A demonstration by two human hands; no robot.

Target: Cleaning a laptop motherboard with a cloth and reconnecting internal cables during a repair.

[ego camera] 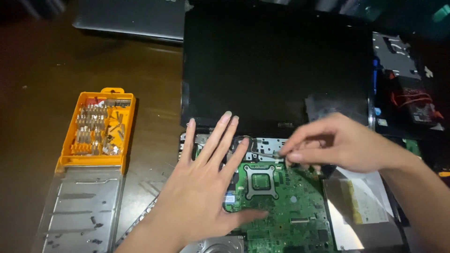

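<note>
Pressing 1 motherboard (pixel 286 206), 2 hands

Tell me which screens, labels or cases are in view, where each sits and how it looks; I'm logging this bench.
Laptop screen: top centre, dark rectangle, switched off, above the left hand and the right hand.
Bit case: left, orange tray of metal bits.
Clear lid: lower left, hinged open below the bit case.
Optical drive label: lower right, white and yellow sticker on silver metal.
Second laptop: top left, grey, closed.
</note>
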